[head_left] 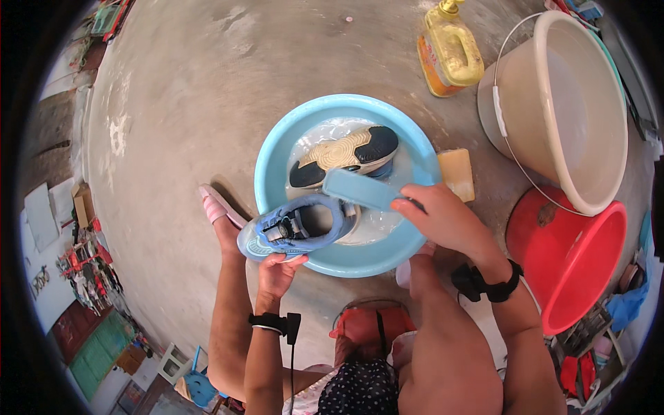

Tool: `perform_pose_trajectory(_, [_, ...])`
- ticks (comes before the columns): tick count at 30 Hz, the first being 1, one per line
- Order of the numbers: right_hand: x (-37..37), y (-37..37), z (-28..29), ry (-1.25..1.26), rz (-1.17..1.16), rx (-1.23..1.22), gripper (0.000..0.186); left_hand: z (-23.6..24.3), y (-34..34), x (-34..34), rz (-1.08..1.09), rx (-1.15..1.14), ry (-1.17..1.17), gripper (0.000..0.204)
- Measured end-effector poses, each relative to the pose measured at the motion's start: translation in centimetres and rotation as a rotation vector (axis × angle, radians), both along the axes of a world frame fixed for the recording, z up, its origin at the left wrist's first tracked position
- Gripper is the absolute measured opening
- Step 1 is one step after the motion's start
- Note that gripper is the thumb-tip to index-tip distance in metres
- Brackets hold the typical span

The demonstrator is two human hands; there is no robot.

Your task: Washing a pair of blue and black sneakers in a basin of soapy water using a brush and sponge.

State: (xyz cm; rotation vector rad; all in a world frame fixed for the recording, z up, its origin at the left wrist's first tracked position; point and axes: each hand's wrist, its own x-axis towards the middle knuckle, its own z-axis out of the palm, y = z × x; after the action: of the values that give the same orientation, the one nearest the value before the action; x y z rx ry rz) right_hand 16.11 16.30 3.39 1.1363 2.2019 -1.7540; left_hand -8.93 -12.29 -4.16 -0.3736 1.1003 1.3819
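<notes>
My left hand [278,273] is closed on a blue sneaker [263,235], holding it with the opening up over the near left rim of a light blue basin [277,131]. My right hand [443,214] grips a blue scrub brush [363,190] by its handle. The brush's flat back faces up, and its head reaches the heel of the sneaker; its bristles are hidden, and I cannot tell if they touch. Behind the brush a second shoe [342,152] lies in the basin's sudsy water, its cream and dark sole turned up.
A yellow bar of soap [456,174] lies right of the basin. Beyond it stand a yellow jug [453,52], a large beige bucket [512,104] with a wire handle and a red basin [529,242]. My feet flank the basin on the concrete floor [180,111].
</notes>
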Motion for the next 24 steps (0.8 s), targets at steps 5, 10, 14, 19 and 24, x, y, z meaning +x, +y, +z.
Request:
perform_pose_trajectory(5, [0.2, -0.2, -0.7, 0.037, -0.115, -0.045, 0.027, 0.3, 0.6, 0.1, 0.034, 0.048, -0.013, 0.048])
perform_pose_trajectory(10, [-0.2, -1.9, -3.2, 0.208, -0.240, -0.250, 0.031, 0.2, 0.5, 0.3, -0.097, 0.065, -0.135, 0.048])
perform_pose_trajectory(14, [-2.0, -2.8, -2.7, 0.395, -0.286, -0.474, 0.041, -0.3, -0.5, 0.5, -0.139, -0.011, -0.194, 0.055])
perform_pose_trajectory(19, [-2.2, -3.0, -4.4, 0.297, -0.193, -0.490, 0.048, 1.2, 0.1, 1.7, -0.102, -0.032, -0.187, 0.049])
perform_pose_trajectory(24, [-1.3, -3.6, -6.1, 0.181, -0.225, -0.634, 0.043, 3.9, 2.8, 3.5, -0.209, -0.197, 0.025, 0.057])
